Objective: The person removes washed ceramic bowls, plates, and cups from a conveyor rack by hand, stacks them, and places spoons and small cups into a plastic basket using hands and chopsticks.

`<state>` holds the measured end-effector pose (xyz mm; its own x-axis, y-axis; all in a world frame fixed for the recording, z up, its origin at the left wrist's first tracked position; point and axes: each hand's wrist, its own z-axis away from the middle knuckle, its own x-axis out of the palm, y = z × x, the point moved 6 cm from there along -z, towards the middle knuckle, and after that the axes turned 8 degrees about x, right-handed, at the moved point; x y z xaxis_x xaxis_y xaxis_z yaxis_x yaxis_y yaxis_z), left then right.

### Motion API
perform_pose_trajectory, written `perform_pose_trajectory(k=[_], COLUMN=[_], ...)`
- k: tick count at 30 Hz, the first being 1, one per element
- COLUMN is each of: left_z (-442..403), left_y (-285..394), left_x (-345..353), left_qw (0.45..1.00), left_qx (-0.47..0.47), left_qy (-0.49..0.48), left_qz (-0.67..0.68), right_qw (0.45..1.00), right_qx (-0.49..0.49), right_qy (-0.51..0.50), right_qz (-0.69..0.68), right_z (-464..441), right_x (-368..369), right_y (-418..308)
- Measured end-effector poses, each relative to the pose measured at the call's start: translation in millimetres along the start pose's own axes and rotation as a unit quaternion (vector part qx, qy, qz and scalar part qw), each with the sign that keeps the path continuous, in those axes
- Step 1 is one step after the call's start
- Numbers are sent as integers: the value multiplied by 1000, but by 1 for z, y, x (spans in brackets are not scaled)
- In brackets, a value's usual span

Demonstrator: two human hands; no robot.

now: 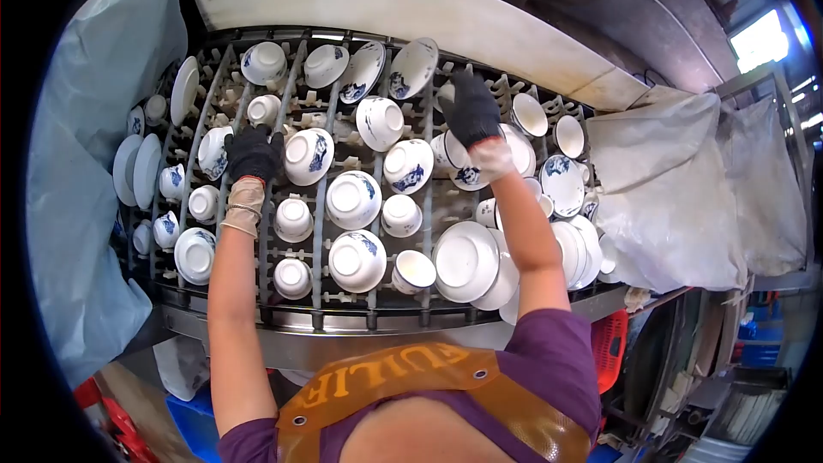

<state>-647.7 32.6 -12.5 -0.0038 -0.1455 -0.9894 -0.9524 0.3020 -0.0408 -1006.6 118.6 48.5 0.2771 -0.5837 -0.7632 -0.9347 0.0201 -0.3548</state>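
Presently spot left hand [255,154] and right hand [471,110], both black-gloved, over ribbed rack [317,302]. Count one glazed, blue-patterned bowl [212,153], tilted, and one small round cup [264,109], base up, both right by left hand. Count two glossy dishes [414,70] near right hand, leaning, long axes slanting up and rightward. Cannot tell either grip, with fingertips hidden.

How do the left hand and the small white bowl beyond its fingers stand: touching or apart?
Cannot tell. In the head view, the left hand borders the near edge of the small white bowl, but any contact or gap is hidden.
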Motion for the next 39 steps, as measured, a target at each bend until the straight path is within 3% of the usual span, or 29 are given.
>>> perform_pose_trajectory(k=[2,3,5,7,11,13,14,15,17,19,20,21,23,26,27,29,32,33,35,36,39], left_z=[3,4,0,2,2,2,3,2,-1,2,2,1,2,1,1,1,2,2,1,1,2], left_y=[1,4,5,8,6,5,2,0,3,6,4,1,0,-1,-1,-1,2,1,-2,-1,-6], left_x=[-1,-6,-5,-14,-11,-9,-4,-3,-7,-12,-7,-2,-1,-1,0,2,-4,-2,2,0,5], left_qw=[1000,998,1000,999,999,999,998,997,1000,999,997,997,995,998,998,997,998,998,998,999,997], left_qx=[1,10,6,11,16,19,20,22,13,4,16,19,26,26,26,33,14,16,19,16,27], left_qy=[27,57,16,26,36,30,43,59,14,41,64,64,86,59,52,59,53,60,47,25,65], left_qz=[-5,-11,11,20,26,20,33,45,4,18,27,45,40,23,26,22,17,22,42,44,27], right_qw=[949,921,949,939,928,960,972,971,993,951,959,963,970,939,949,944,929,881,856,931,964], right_qx=[192,136,38,121,162,174,175,195,40,234,195,212,180,289,288,308,302,391,458,300,260], right_qy=[-249,-363,-310,-312,-192,-174,-146,-114,74,-137,-96,-133,-116,-31,44,65,-12,-144,-213,-125,1], right_qz=[-25,36,-34,-85,-277,-136,57,75,81,147,180,100,115,-184,-118,96,213,226,110,167,50], right_z=[46,68,78,47,-22,-42,-44,-30,-5,9,32,39,19,-4,-9,0,36,45,65,57,28], right_x=[30,55,38,18,20,26,32,18,-7,-17,21,25,-5,-28,-39,-63,-59,-63,-42,-42,-74], right_y=[30,43,34,42,110,155,182,186,181,165,212,224,206,251,258,273,289,274,308,313,334])
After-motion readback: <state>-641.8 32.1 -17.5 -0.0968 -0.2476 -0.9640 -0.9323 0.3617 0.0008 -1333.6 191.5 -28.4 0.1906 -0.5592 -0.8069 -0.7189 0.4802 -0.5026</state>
